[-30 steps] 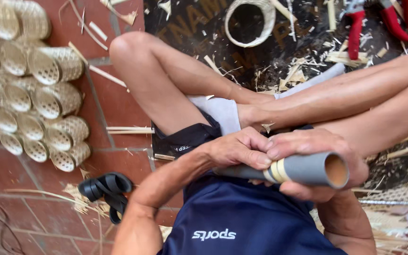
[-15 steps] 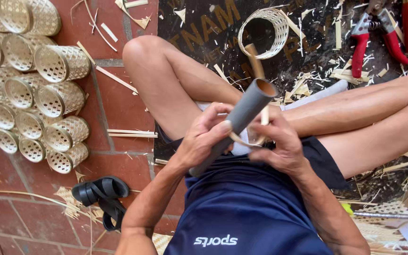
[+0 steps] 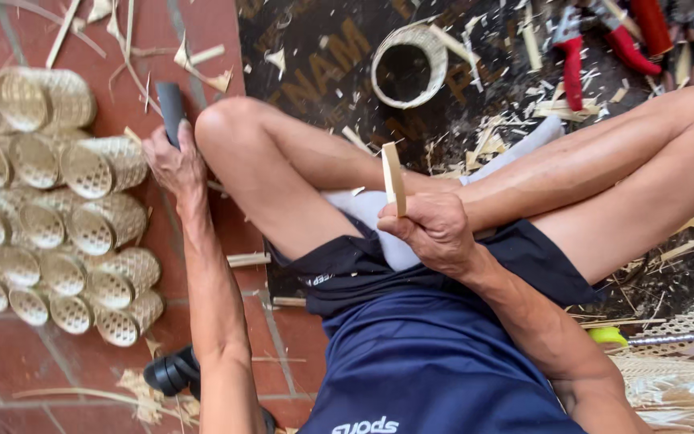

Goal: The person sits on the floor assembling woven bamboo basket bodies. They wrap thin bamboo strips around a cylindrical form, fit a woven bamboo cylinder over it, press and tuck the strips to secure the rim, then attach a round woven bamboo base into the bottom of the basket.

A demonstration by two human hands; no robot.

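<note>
I sit cross-legged on the floor. My left hand (image 3: 172, 163) reaches out to the left past my knee and grips a grey tube (image 3: 170, 109), whose end points away over the red tiles. My right hand (image 3: 434, 231) stays in my lap, closed around a flat bamboo strip (image 3: 393, 177) that stands upright. A stack of small woven bamboo baskets (image 3: 50, 217) lies just left of my left hand.
A woven bamboo ring (image 3: 408, 64) lies on the dark mat (image 3: 315, 56) ahead among bamboo shavings. Red-handled pliers (image 3: 570, 64) rest at the top right. A black sandal (image 3: 174, 374) sits by my left elbow. Woven mesh and strips lie at the lower right (image 3: 676, 370).
My hands have parted. The left hand has carried the grey tube from my lap out to the left over the tiles. The right hand keeps the bamboo strip.
</note>
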